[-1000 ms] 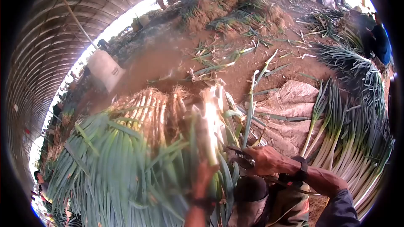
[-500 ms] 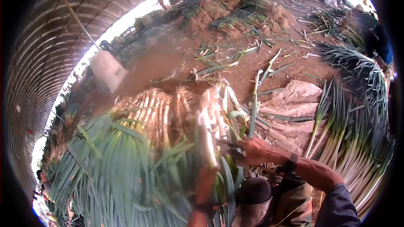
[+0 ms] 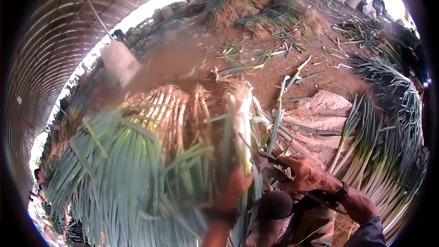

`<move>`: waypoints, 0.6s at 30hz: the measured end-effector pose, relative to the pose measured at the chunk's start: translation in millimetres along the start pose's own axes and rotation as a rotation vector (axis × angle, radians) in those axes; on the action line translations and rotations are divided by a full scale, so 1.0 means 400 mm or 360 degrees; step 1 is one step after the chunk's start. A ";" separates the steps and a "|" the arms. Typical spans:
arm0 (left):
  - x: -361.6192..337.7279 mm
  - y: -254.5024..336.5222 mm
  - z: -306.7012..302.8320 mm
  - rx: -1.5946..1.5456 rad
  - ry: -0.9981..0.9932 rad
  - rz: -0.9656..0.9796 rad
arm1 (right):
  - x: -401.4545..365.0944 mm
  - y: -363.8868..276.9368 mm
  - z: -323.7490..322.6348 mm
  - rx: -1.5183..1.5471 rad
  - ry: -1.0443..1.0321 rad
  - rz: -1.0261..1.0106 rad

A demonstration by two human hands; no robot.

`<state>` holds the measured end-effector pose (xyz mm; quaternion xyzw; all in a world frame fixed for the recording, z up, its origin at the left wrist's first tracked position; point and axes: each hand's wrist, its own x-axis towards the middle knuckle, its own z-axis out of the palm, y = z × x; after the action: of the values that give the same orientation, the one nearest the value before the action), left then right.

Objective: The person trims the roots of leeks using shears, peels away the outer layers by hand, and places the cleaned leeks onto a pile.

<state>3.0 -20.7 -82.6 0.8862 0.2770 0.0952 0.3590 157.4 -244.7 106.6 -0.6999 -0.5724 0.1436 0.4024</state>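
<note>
My left hand (image 3: 235,187), low in the middle of the head view, is closed round a long green onion (image 3: 243,114). Its thick white stem points away from me, roots at the far end. Just to its right, my right hand (image 3: 308,174) grips a dark scissors-like tool (image 3: 270,163). The tool's thin tips reach left, close beside the white stem. A broad row of unpeeled green onions (image 3: 123,169) lies at my left, roots outward and leaves toward me. Loose peeled-off leaves (image 3: 279,105) lie to the right of the stem.
Cleaned green onions (image 3: 375,155) lie fanned out at the right, beside a crumpled sack (image 3: 320,114) on the soil. A full white sack (image 3: 120,63) stands at the far left. More onion heaps (image 3: 256,4) lie behind, and a person (image 3: 414,59) is at the right edge.
My right hand with the tool has shifted to the right, away from the stem. The left hand and its onion have also moved slightly right, and the view has tilted a little.
</note>
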 end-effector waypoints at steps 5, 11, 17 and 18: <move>-0.031 -0.060 -0.032 0.0500 0.0514 0.0588 | 0.003 0.024 0.023 0.0107 -0.0277 0.0116; 0.014 -0.047 -0.039 0.0539 0.0397 0.0116 | 0.023 0.021 0.059 -0.0280 -0.0276 0.0305; -0.030 -0.004 -0.029 -0.0051 -0.0260 -0.0147 | 0.064 -0.003 0.050 0.0015 -0.0760 0.0489; -0.049 -0.004 -0.033 -0.0079 -0.0062 -0.0069 | 0.071 0.000 0.058 -0.0007 -0.0825 0.0500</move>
<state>-18.9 -23.1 -73.3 0.8724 0.2866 0.0770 0.3884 150.7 -209.5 99.3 -0.7208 -0.5411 0.3767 0.2140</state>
